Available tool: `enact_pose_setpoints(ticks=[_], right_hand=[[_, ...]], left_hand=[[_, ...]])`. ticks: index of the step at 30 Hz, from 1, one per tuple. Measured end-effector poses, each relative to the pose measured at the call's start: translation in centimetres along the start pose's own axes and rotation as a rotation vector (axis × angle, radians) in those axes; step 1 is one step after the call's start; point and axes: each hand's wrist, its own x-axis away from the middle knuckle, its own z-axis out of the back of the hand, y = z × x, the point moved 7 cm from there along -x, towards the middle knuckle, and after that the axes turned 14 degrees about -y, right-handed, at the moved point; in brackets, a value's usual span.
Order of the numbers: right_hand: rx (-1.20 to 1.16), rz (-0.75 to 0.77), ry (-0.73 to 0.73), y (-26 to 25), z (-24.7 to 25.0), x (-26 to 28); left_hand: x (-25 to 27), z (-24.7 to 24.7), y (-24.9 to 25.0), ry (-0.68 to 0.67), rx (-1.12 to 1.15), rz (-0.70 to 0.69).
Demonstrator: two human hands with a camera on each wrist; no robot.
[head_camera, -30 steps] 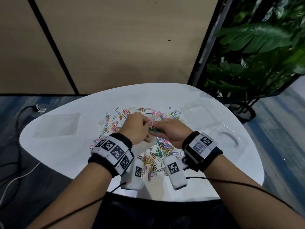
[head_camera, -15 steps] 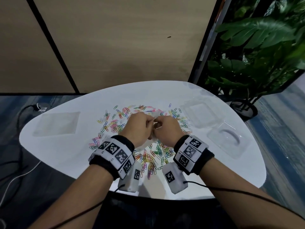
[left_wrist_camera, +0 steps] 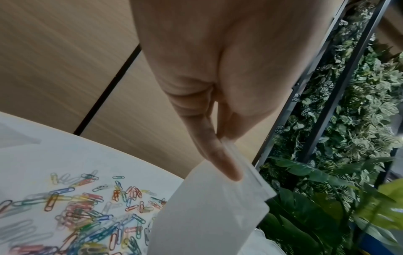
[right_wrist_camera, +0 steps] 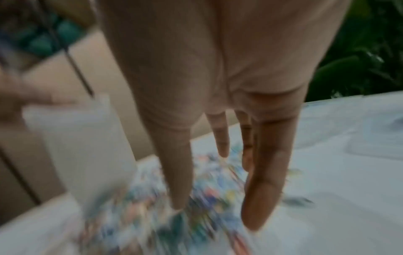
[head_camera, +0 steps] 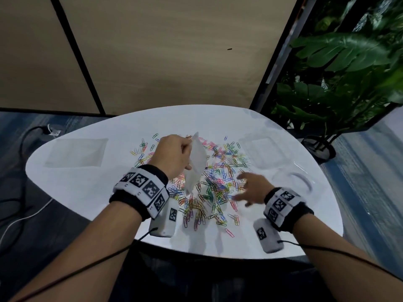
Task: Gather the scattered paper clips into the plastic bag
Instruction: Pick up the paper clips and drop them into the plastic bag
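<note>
Many coloured paper clips lie scattered over the middle of the white table. My left hand pinches the top edge of a small translucent plastic bag between thumb and fingers and holds it hanging above the clips. In the left wrist view the bag hangs from my fingertips over the clips. My right hand hovers low over the right part of the pile, fingers spread and straight, holding nothing. The right wrist view is blurred; it shows straight fingers above the clips.
A flat clear bag lies at the table's left. More clear plastic pieces and a clear tray lie at the right. A potted plant stands beyond the right edge. Cables run on the floor to the left.
Both hands were together at the bag over the pile. Now the right hand has let go and swung down to the right, while the left hand has lifted the bag.
</note>
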Motion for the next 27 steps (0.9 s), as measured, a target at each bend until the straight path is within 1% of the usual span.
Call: enact_pose_setpoints(ticks=[1,2,4,6,8,10,12,14,17,20,22,23,25,27], right_hand=[[0.107,-0.098,-0.071,1.8,-1.7,-0.4],[0.176,-0.15,-0.117,3.1,-3.3,-0.6],[0.25,-0.155,-0.119,4.1,-6.0,-0.8],[0.237,-0.088,-0.052,4.0,-7.6,-1.1],[0.159,-0.004,0.02,3.6,-8.3,-1.6],[0.115,0.054,0.069,2.9,-8.5,-2.3],[0.144,0.109,0.13,2.0,-8.0,-2.8],[0.283,0.177,0.178,0.7,-7.7,-3.2],[0.579,0.291,0.21,-1.0,-8.3,-3.9],[0.68,0.331,0.24,-1.1,-8.4,-4.7],[0.669,0.303,0.258,-1.1,-7.8,-4.7],[0.625,0.282,0.27,-0.9,-7.2,-4.6],[0.443,0.227,0.29,-0.4,-5.3,-4.2],[0.242,0.203,0.322,0.1,-3.2,-3.6]], left_hand=[[0.1,0.3,-0.3,0.005,0.002,0.006],[0.3,0.6,-0.7,0.004,0.001,0.011],[0.6,0.9,-1.4,-0.004,-0.005,0.027],[0.8,1.1,-2.0,-0.008,-0.004,0.041],[1.0,1.2,-2.4,-0.008,0.002,0.051],[1.1,1.2,-2.6,-0.009,0.0,0.052],[1.3,1.0,-2.6,-0.024,0.005,0.051],[1.3,0.9,-2.7,-0.045,0.013,0.057],[1.1,1.0,-3.0,-0.068,0.013,0.071],[1.1,1.4,-3.2,-0.064,0.029,0.085],[1.0,1.4,-3.2,-0.071,0.033,0.086],[1.1,1.3,-3.1,-0.08,0.03,0.079],[1.1,1.0,-2.8,-0.1,0.02,0.059],[1.1,0.8,-2.6,-0.116,0.02,0.051]])
